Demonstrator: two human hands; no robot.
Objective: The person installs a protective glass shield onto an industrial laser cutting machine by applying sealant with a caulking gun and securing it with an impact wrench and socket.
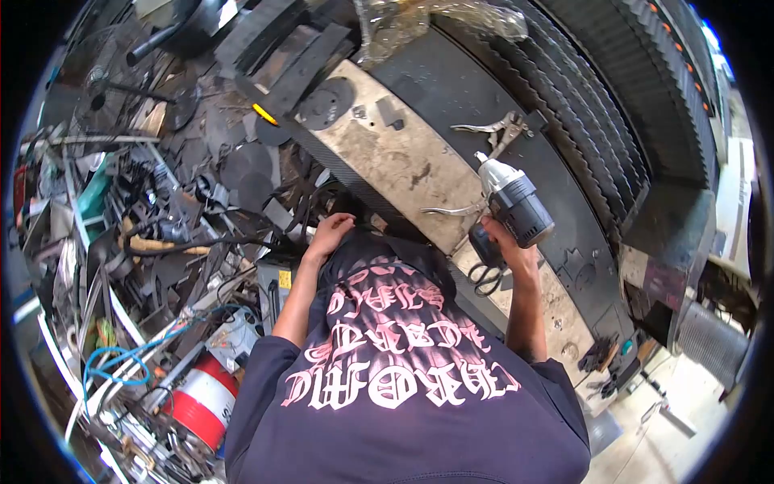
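My right hand is wrapped round the grip of a cordless impact wrench. The tool has a silver nose and a dark grey body, and its drive end points up toward the far side of the bench. Just below that hand lie black-handled scissors. Locking pliers rest beyond the tool's nose, and a second metal plier handle shows to its left. My left hand is by my waist near the bench edge, fingers loosely bent, with nothing visible in it.
The worn bench top runs diagonally in front of me, beside a dark curved corrugated belt. A yellow cutter lies at the upper left. Scrap crowds the left floor, with a red and white drum and a blue hose.
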